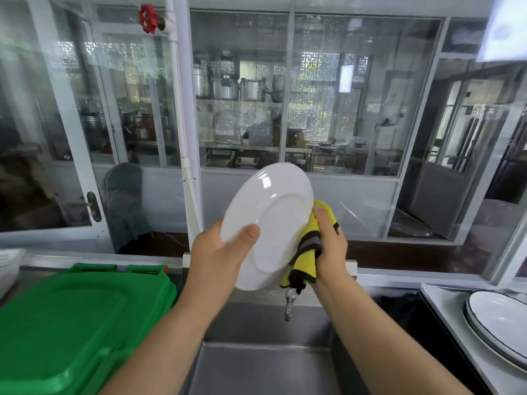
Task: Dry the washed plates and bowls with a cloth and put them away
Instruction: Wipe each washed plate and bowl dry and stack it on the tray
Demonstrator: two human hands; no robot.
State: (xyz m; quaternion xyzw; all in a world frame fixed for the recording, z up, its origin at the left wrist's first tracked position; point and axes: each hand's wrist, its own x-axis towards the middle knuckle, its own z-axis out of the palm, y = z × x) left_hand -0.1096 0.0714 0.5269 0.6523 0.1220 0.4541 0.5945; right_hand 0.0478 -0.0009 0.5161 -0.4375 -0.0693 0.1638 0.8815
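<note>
To my left sits a big green bin lid (71,317), the steel sink (256,363) lies below my arms, and a stack of dark-rimmed plates (499,323) rests on the counter at right. Above the sink I hold a white plate (271,223) tilted, underside toward me, my left hand (219,252) gripping its lower-left rim with the thumb across it. My right hand (330,246) clutches a yellow cloth (306,252) against the plate's right edge.

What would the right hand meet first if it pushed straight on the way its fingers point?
The right hand presses the cloth toward the plate, so it would likely meet the plate's edge; depth is unclear.
</note>
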